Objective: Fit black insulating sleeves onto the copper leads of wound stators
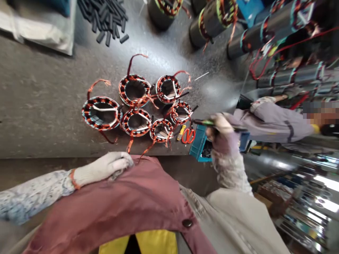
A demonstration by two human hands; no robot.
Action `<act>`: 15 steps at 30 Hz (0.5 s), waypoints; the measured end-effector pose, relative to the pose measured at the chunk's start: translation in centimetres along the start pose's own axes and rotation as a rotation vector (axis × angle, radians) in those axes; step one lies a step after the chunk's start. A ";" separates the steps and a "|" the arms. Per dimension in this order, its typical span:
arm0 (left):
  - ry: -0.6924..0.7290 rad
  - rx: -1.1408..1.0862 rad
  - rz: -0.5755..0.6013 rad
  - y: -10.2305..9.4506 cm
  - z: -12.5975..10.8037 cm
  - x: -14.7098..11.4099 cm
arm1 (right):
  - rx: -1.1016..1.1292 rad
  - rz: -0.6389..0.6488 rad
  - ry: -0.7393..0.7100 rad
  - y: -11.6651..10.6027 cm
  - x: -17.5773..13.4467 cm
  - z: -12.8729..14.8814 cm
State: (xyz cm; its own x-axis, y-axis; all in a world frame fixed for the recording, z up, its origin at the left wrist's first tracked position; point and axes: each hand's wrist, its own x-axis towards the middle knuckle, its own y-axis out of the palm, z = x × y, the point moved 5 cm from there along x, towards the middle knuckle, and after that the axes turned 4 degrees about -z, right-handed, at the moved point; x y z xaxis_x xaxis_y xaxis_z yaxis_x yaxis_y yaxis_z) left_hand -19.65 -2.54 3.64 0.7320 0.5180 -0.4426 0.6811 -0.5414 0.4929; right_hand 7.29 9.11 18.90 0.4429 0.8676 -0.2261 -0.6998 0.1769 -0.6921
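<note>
Dusky-pink cloth apron (148, 197) nearest; white-gloved left hand (106, 167) lies against it, half-curled — cannot tell if its grip holds anything. Right hand (225, 135), blurred: grip closed around a long, dark, green-streaked tool (203, 122), near six ring-shaped, copper-wound cores (136, 134) on the grey worktop (39, 106). Risk — frayed, copper-coloured leads (130, 144) near the edge could snag, toppling a core.

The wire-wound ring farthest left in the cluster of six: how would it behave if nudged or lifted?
The wire-wound ring is probably heavy for its size, given its dense windings. Standing open end up on a wide base, it would likely slide before tipping. Its curved red lead looks bendable and might snag.
</note>
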 end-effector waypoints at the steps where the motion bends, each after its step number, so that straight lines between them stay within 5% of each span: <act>1: -0.041 -0.049 -0.054 -0.5 0.6 -0.1 | -0.120 -0.005 -0.013 0.2 1.9 -0.7; 6: -0.056 -0.249 -0.221 -1.1 0.9 0.2 | -0.735 0.053 -0.197 3.2 7.3 -4.4; 10: -0.089 -0.361 -0.393 -1.9 2.1 -0.5 | -1.025 0.120 -0.271 4.1 7.9 -6.4; 15: -0.087 -0.462 -0.439 -2.7 3.0 -1.4 | -1.233 0.162 -0.321 4.9 7.7 -6.9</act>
State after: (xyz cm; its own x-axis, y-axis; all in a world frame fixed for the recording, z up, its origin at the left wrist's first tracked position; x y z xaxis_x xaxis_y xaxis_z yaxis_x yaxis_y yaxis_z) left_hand -22.46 -3.82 0.72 0.3984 0.5607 -0.7258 0.8548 0.0601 0.5155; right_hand 11.11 13.43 9.09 0.1272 0.9418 -0.3112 0.3228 -0.3360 -0.8848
